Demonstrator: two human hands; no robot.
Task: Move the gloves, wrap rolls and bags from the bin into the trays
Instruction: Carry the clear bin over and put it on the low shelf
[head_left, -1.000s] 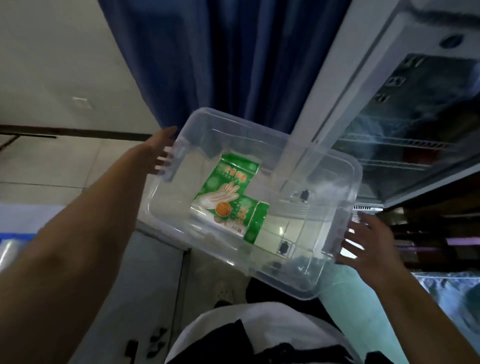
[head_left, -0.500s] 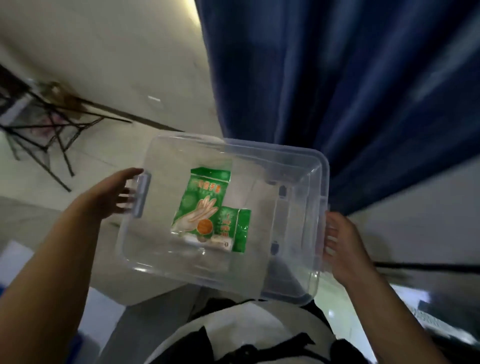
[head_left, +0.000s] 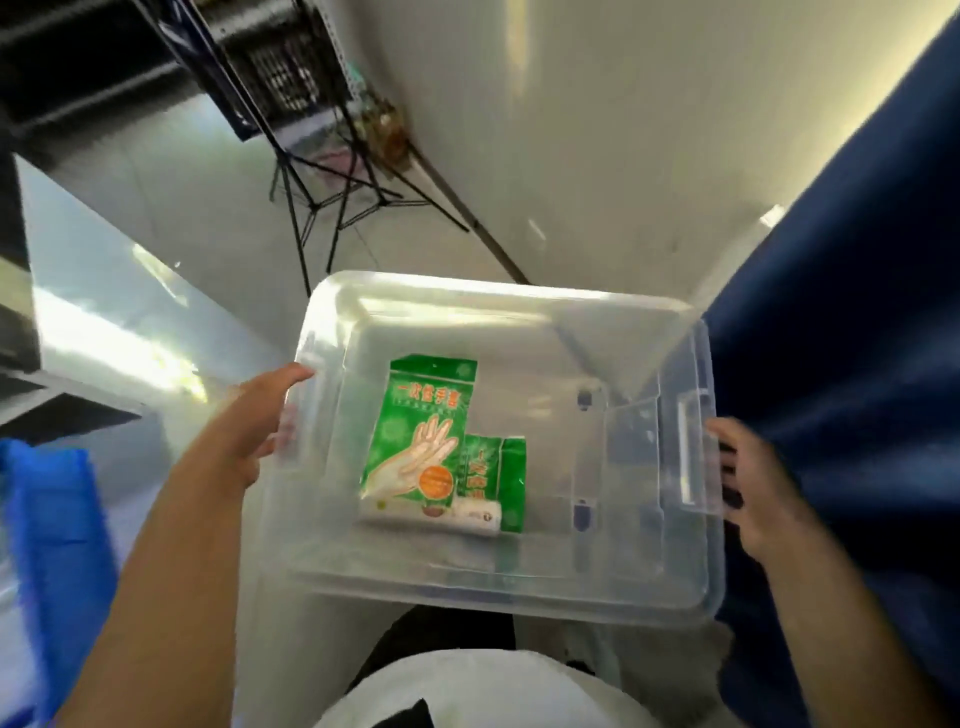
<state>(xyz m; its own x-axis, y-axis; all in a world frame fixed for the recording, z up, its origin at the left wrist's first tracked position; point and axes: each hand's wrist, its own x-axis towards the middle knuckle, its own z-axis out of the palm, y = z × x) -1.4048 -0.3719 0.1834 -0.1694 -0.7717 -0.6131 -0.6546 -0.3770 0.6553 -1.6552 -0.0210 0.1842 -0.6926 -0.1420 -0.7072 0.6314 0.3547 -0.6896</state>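
Beside left hand (head_left: 249, 431), gloves (head_left: 415, 441) in bin (head_left: 519, 299)

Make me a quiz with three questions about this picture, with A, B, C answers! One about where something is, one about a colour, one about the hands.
1. Where is the glove packet? A in the clear bin; B on the floor; C on a chair.
2. What colour is it? A red; B green; C yellow.
3. How is the bin held? A by one hand; B by both hands; C by no hand.
Answers: 1 A, it lies on the bin's bottom. 2 B, its print is green. 3 B, the left hand and the right hand each grip an end.
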